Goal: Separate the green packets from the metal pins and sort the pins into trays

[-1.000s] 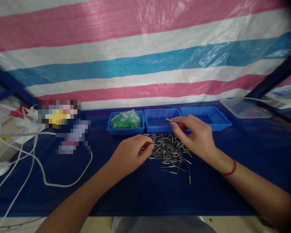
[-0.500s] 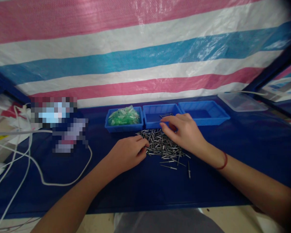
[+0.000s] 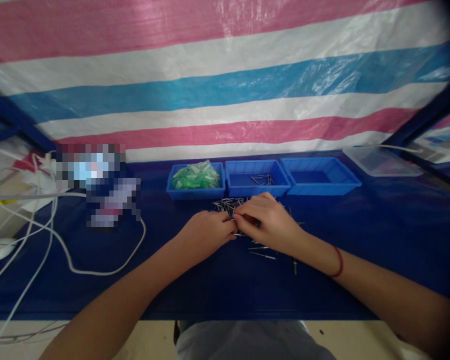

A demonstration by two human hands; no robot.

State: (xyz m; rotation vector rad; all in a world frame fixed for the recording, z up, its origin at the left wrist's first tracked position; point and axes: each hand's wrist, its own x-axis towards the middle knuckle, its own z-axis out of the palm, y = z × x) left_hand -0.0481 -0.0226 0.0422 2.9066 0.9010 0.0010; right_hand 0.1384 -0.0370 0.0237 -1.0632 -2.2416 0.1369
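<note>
A heap of small metal pins [image 3: 230, 204] lies on the blue table top in front of three blue trays. My left hand [image 3: 206, 235] rests at the heap's left edge, fingers curled in a pinch on pins. My right hand [image 3: 268, 225] lies over the heap's middle, fingertips meeting the left hand's, closed on pins; most of the heap is hidden under it. The middle tray [image 3: 257, 186] holds a few pins. The left tray [image 3: 195, 187] is full of green plastic pieces. The right tray [image 3: 320, 182] looks bare.
White cables [image 3: 71, 260] loop over the table's left side beside blurred-out items. A clear plastic lid [image 3: 382, 162] lies at the back right. A striped pink, white and blue tarp [image 3: 225, 75] hangs right behind the trays. Stray pins [image 3: 262, 255] lie near the front.
My right hand left the middle tray, where a few pins now lie, and came back down onto the heap to meet the left hand. The left hand barely moved.
</note>
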